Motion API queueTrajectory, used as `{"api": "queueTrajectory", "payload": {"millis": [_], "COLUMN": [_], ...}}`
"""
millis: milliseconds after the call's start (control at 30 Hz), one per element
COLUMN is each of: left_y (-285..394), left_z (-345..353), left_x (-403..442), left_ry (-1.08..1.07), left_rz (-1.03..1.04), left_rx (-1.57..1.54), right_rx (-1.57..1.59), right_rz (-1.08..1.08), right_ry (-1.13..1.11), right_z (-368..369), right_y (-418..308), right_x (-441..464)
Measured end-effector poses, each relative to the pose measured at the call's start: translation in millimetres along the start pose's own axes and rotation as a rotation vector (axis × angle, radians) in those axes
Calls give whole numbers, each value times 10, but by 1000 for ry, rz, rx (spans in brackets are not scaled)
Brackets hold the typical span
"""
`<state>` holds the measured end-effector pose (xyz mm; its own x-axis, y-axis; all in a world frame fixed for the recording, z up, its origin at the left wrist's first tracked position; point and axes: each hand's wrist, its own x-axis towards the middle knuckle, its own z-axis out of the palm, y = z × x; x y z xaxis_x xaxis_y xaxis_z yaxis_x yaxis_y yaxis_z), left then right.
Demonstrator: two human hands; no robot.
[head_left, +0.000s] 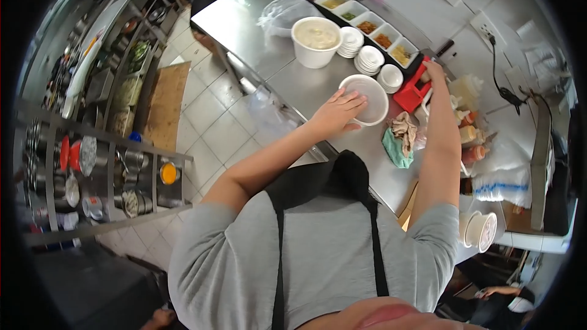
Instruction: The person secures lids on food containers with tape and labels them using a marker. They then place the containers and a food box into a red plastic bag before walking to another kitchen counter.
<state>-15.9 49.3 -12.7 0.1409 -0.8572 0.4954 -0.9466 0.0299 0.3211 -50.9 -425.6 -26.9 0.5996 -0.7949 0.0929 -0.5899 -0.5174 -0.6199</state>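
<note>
My left hand [340, 113] lies with spread fingers on the top of a round white tub [374, 105], which looks covered by a translucent lid. On the right, my right hand [433, 71] has its fingers bent together at the upper end of a red dispenser [411, 93]; anything small between them is hidden. Another white tub [313, 58] with pale contents stands farther back. Stacks of small white lids or dishes [369, 60] sit between it and the dispenser.
Behind the stacks runs a tray of toppings [367, 27]. A plastic bag [284, 15], crumpled cloths [400, 140] and sauce bottles [468, 134] also occupy the steel counter [244, 24]. Shelves with pots [131, 159] stand at left. Other people are partly visible at the top and lower edges.
</note>
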Motion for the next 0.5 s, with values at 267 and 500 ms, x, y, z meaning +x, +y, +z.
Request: {"api": "queueTrajectory", "payload": {"millis": [267, 500], "left_y": [-42, -63], "left_z": [42, 133], "left_x": [-68, -99], "left_ry": [18, 11], "left_rz": [3, -6], "left_rx": [39, 69], "right_rx": [644, 643], "right_rz": [-85, 233], "right_ry": [183, -232], "right_z": [-90, 14], "right_y": [-290, -144], "right_x": [-149, 90]}}
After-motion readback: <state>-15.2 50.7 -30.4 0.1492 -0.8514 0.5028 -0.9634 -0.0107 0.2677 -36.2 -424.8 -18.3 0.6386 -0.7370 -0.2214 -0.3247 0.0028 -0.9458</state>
